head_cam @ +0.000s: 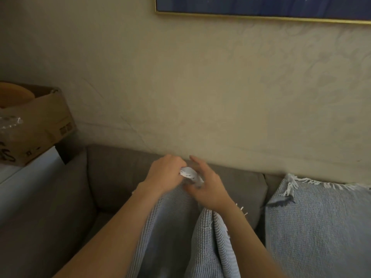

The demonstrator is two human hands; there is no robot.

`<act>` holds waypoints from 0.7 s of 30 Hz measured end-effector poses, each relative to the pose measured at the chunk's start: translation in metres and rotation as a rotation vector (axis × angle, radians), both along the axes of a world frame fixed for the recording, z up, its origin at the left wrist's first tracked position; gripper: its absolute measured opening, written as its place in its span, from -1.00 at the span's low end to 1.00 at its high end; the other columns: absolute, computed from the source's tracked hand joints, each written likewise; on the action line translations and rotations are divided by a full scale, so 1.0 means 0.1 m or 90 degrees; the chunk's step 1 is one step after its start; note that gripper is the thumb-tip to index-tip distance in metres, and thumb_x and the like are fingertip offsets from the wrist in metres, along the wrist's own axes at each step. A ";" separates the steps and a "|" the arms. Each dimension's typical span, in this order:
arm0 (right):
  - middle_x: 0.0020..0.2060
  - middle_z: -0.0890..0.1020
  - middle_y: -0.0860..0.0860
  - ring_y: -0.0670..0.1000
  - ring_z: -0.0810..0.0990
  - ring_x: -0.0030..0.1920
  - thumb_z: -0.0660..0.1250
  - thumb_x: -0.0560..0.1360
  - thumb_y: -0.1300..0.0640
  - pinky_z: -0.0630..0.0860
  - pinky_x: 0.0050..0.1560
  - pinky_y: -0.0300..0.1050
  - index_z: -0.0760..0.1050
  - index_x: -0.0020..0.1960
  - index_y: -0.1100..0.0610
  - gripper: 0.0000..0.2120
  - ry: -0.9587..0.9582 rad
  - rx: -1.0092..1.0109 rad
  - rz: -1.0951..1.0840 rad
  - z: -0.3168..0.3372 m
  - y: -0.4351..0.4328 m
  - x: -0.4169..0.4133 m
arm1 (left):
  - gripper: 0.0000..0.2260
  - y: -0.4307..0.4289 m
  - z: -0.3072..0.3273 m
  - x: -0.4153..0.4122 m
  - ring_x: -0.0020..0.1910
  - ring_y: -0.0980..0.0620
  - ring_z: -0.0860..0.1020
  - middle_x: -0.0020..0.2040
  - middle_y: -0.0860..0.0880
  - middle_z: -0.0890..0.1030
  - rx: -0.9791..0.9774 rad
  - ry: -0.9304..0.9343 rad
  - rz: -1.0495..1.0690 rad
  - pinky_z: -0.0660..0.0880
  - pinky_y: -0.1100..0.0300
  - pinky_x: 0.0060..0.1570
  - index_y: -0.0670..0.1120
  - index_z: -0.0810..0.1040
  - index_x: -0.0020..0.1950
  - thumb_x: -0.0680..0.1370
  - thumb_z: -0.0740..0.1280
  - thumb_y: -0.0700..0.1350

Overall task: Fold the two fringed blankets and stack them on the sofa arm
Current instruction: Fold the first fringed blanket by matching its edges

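Note:
A light blue waffle-knit blanket (176, 227) with white fringe hangs in folds in front of me, held up over the grey sofa (112, 177). My left hand (164, 173) grips its top edge, fingers curled round a bunched white corner. My right hand (208, 189) is beside it, thumb and lower fingers on the same bunch, upper fingers stretched out. A second light blue fringed blanket (317, 221) lies draped over the sofa back and seat at the right. The sofa arm (40, 207) is at the left.
A cardboard box (38, 125) with plastic wrap inside sits on a white surface (30, 167) left of the sofa arm. A beige wall rises behind the sofa, with a gold-framed blue picture (261, 7) at the top right.

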State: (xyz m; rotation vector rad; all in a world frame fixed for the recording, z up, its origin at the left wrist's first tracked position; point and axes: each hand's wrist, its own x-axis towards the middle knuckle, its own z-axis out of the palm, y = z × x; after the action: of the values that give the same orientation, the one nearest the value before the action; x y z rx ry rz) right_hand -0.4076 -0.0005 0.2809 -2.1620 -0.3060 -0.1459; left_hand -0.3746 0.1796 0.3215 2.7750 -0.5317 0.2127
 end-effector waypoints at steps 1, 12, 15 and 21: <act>0.16 0.68 -0.21 -0.26 0.62 0.11 0.52 0.45 0.02 0.52 0.09 -0.34 0.43 0.49 -0.11 -0.37 0.018 -0.015 0.007 -0.02 0.02 0.02 | -0.70 -0.02 -0.01 0.00 -0.27 -0.13 0.57 -0.32 -0.02 0.56 -0.007 0.009 -0.002 0.39 0.07 -0.31 -0.03 0.43 -0.37 0.52 0.39 -0.03; -0.44 0.52 0.10 0.05 0.34 -0.46 0.23 0.50 0.36 0.21 -0.49 -0.18 0.54 -0.24 0.30 -0.82 0.052 0.007 -0.203 -0.01 -0.24 0.11 | -0.74 0.32 -0.62 -0.09 -0.25 0.00 0.62 -0.22 0.02 0.65 -0.041 0.199 0.075 0.51 0.10 -0.26 -0.04 0.60 -0.15 0.63 0.29 0.08; -0.50 0.31 0.03 0.01 0.19 -0.47 0.23 0.51 0.34 0.11 -0.43 -0.15 0.26 -0.38 0.17 -0.68 0.071 0.051 -0.328 -0.03 -0.30 0.11 | -0.83 0.38 -0.58 -0.08 -0.18 -0.11 0.64 -0.16 -0.01 0.65 -0.045 0.071 0.151 0.58 0.02 -0.20 0.00 0.55 -0.10 0.62 0.25 0.03; -0.30 0.58 0.02 0.02 0.52 -0.38 0.25 0.55 0.30 0.35 -0.45 -0.25 0.57 -0.13 0.04 -0.78 0.147 0.072 -0.317 0.02 -0.28 0.07 | -0.88 0.21 -0.43 -0.01 -0.14 -0.06 0.54 -0.09 -0.06 0.54 -0.184 0.097 0.010 0.49 -0.02 -0.15 -0.11 0.49 -0.05 0.60 0.23 -0.30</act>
State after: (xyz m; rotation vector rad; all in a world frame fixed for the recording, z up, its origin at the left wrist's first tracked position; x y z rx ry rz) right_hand -0.4006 -0.0287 0.2832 -2.0781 0.3695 -0.1857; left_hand -0.3760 0.2011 0.2782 2.4889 -0.4061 0.0741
